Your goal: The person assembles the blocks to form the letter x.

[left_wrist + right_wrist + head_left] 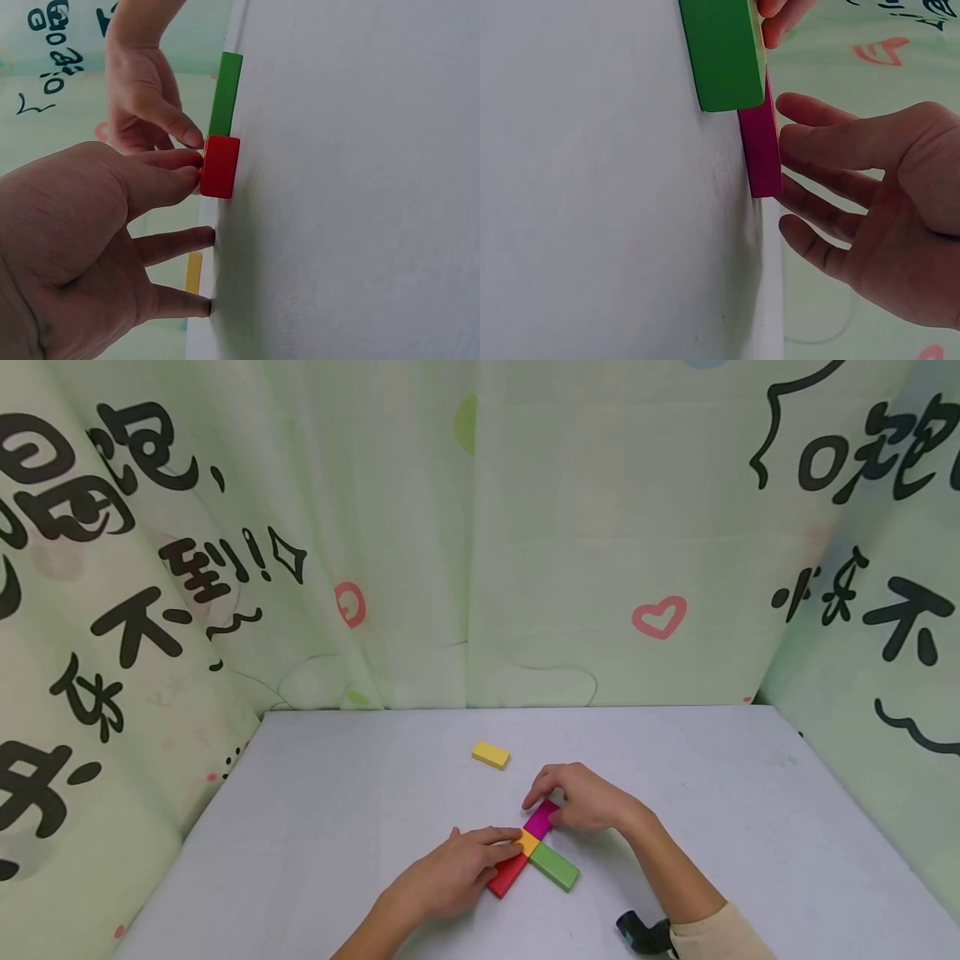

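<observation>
Four arms of a cross seem partly laid out in small wooden blocks: a magenta block (541, 820), a red block (507, 877) and a green block (555, 867) meet round an orange-yellow piece (530, 843). My left hand (459, 870) reaches over the red and orange-yellow pieces with its fingers extended, and covers part of them. In the left wrist view its thumb and index lie at the edge of the red block (220, 166). Thumb and fingers of my right hand (588, 797) stand on either side of the magenta block (760, 146), the thumb at its near edge.
A lone yellow block (491, 755) lies farther back on the white table (337, 793). Near the right forearm is a black object (643, 933) at the table's front. A printed pale green curtain (562, 527) hangs behind and at both sides.
</observation>
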Demonstrator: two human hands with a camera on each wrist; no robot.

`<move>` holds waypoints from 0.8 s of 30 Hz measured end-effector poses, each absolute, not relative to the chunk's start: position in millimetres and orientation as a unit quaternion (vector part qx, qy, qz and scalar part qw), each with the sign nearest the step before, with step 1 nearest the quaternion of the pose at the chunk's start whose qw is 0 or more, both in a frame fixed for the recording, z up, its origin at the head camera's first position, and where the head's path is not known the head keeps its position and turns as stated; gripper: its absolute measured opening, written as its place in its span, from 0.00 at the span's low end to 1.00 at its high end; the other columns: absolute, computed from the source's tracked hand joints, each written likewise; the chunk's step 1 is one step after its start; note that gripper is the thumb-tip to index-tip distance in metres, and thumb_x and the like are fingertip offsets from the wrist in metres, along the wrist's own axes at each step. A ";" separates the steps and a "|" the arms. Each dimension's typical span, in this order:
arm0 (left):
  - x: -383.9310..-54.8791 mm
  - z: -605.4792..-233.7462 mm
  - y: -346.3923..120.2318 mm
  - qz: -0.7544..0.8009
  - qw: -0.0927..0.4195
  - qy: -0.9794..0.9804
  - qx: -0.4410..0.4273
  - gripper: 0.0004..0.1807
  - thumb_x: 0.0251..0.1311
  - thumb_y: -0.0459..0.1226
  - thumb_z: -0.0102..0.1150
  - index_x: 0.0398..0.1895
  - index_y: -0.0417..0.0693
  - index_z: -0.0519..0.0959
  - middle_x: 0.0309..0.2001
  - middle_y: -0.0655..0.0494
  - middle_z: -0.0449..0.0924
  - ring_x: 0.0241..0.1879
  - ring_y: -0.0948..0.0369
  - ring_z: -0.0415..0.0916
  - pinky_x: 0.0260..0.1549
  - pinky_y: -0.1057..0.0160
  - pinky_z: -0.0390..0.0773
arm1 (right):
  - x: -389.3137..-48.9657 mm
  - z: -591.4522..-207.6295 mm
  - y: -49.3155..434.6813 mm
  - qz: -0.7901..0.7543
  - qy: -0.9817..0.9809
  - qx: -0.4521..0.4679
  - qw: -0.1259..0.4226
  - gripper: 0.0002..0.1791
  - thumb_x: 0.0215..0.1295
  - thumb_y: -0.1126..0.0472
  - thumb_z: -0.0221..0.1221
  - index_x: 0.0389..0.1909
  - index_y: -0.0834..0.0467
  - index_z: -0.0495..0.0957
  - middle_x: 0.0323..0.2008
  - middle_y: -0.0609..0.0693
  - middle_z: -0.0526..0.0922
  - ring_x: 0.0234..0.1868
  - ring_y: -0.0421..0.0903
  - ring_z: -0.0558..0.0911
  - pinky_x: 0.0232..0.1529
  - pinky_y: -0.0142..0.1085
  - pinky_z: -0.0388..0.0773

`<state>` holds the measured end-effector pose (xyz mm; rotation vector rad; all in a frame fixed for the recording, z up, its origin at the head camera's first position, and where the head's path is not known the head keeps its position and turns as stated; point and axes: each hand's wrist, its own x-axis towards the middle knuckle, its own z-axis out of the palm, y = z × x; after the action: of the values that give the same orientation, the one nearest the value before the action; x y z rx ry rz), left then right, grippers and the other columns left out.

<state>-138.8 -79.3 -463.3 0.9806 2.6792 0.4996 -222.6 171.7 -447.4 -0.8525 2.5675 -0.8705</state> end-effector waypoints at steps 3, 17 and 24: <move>-138.8 -463.2 -79.6 0.175 0.123 0.917 0.338 0.25 0.75 0.36 0.58 0.73 0.60 0.76 0.75 0.69 0.69 0.74 0.63 0.68 0.64 0.29 0.71 | -222.0 -446.6 171.3 -0.305 0.892 -0.300 0.149 0.16 0.61 0.72 0.67 0.45 0.49 0.90 0.47 0.42 0.84 0.54 0.49 0.81 0.56 0.51 0.83; -139.8 -461.1 -81.7 0.184 0.124 0.913 0.343 0.25 0.75 0.36 0.58 0.73 0.59 0.75 0.76 0.67 0.68 0.75 0.62 0.66 0.65 0.29 0.70 | -211.2 -432.7 169.8 -0.313 0.886 -0.311 0.143 0.13 0.65 0.68 0.68 0.47 0.51 0.89 0.49 0.43 0.84 0.55 0.51 0.81 0.56 0.54 0.83; -141.3 -461.3 -84.6 0.187 0.125 0.910 0.349 0.26 0.75 0.37 0.58 0.75 0.59 0.73 0.76 0.68 0.67 0.75 0.63 0.67 0.66 0.31 0.71 | -199.3 -430.6 175.1 -0.307 0.882 -0.332 0.135 0.13 0.66 0.68 0.67 0.48 0.51 0.89 0.51 0.44 0.84 0.55 0.50 0.82 0.56 0.53 0.84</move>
<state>-141.3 -84.6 -461.3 1.0179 2.6505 0.5437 -199.3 175.1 -430.6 -0.9615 2.5546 -0.8881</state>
